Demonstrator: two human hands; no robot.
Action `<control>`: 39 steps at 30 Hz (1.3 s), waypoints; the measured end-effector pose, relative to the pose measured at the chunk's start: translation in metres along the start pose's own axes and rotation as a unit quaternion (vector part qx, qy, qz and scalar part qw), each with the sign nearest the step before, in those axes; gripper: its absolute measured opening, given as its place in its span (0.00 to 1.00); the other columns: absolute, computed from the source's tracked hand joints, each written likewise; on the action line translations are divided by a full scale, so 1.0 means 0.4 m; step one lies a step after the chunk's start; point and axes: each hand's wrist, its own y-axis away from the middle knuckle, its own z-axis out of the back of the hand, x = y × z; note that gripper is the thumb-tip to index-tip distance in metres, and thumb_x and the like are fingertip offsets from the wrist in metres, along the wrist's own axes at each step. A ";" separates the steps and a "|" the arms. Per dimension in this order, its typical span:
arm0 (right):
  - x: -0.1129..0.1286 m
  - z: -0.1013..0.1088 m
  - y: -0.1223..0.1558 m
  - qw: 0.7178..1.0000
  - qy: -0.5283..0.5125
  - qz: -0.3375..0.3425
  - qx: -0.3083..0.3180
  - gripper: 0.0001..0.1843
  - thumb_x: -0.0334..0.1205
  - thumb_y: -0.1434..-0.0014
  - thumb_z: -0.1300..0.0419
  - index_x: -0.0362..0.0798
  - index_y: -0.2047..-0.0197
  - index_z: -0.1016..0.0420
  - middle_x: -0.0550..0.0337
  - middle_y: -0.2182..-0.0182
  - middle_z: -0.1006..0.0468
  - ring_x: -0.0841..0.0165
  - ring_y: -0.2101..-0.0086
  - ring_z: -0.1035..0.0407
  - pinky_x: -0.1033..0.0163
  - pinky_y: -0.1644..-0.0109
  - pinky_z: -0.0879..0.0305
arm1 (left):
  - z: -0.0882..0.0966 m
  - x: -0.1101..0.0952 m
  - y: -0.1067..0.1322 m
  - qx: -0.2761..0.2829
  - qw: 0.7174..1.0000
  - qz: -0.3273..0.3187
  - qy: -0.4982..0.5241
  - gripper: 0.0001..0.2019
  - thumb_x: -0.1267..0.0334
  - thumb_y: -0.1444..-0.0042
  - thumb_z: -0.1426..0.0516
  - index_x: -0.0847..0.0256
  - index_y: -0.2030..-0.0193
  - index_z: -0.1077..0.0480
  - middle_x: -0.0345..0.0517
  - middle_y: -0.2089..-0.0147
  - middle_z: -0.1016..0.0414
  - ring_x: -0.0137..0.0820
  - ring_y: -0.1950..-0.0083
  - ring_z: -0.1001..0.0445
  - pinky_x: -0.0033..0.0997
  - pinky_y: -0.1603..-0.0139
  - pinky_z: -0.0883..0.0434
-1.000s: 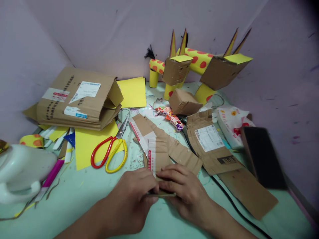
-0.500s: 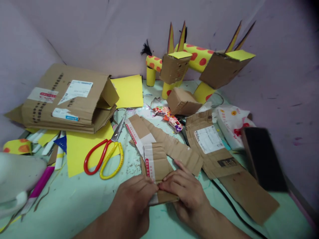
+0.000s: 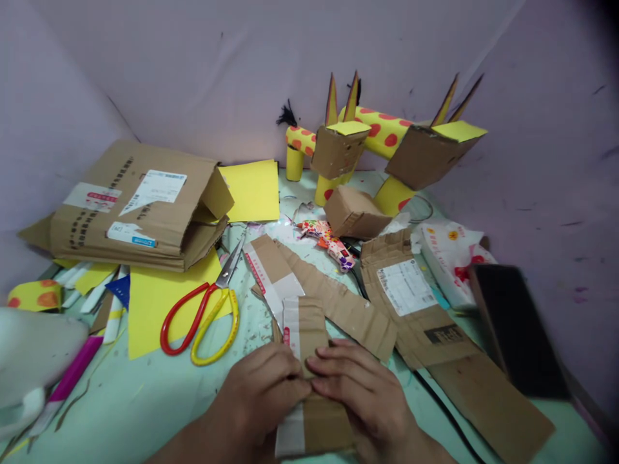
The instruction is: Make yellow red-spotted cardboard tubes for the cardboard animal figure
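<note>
Both hands are on a piece of brown cardboard (image 3: 329, 425) with a white tape strip along its left side. My left hand (image 3: 264, 390) grips its left edge, fingers curled and thumb pressed on a crease across the middle. From the other side, my right hand (image 3: 362, 390) closes on the right edge, its fingertips lying over the same crease. The undersides of the hands are hidden. Just beyond lie a taped cardboard strip (image 3: 273, 261) and a corrugated strip (image 3: 338, 299). Scissors (image 3: 217, 293) with one red and one yellow handle lie spread to the left.
A large folded cardboard box (image 3: 120, 206) rests back left on yellow paper. Two spotted cardboard animals (image 3: 338, 151) stand behind a flower-patterned glue gun (image 3: 329, 245). On the right are a labelled cardboard sheet (image 3: 435, 322), a black phone (image 3: 517, 328) and a cable (image 3: 445, 412); a white mug (image 3: 33, 354) sits left.
The view has tilted, so the table's contents appear lower. More of the cardboard's near section shows below my hands. The fingers of my right hand lie flatter across it.
</note>
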 end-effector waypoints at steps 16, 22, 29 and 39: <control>0.024 0.003 -0.020 0.996 -0.037 -0.075 0.027 0.16 0.27 0.48 0.50 0.46 0.58 0.30 0.54 0.73 0.22 0.64 0.73 0.28 0.61 0.68 0.32 | -0.042 0.004 0.021 -0.012 0.985 0.171 0.010 0.11 0.72 0.55 0.50 0.56 0.64 0.36 0.39 0.74 0.27 0.30 0.74 0.28 0.26 0.76 0.35; 0.032 0.006 -0.035 0.992 -0.062 -0.104 0.043 0.09 0.26 0.49 0.46 0.46 0.66 0.29 0.53 0.73 0.25 0.64 0.70 0.30 0.61 0.69 0.34 | -0.020 -0.003 0.011 0.038 0.990 0.134 0.036 0.09 0.73 0.48 0.51 0.58 0.65 0.34 0.44 0.70 0.27 0.32 0.68 0.28 0.29 0.70 0.34; 0.013 0.022 -0.022 0.999 -0.050 -0.009 0.011 0.15 0.24 0.51 0.45 0.46 0.59 0.28 0.51 0.64 0.21 0.63 0.62 0.28 0.55 0.56 0.32 | -0.019 0.009 0.016 0.005 1.000 -0.006 -0.007 0.09 0.70 0.44 0.51 0.59 0.58 0.35 0.47 0.66 0.26 0.31 0.65 0.29 0.27 0.66 0.31; 0.022 -0.012 0.009 0.998 0.009 -0.068 0.002 0.10 0.31 0.39 0.47 0.45 0.67 0.25 0.56 0.72 0.21 0.68 0.69 0.29 0.65 0.68 0.30 | -0.059 0.016 0.043 -0.031 0.984 -0.082 -0.156 0.11 0.70 0.39 0.55 0.65 0.57 0.33 0.46 0.69 0.25 0.30 0.71 0.29 0.25 0.71 0.30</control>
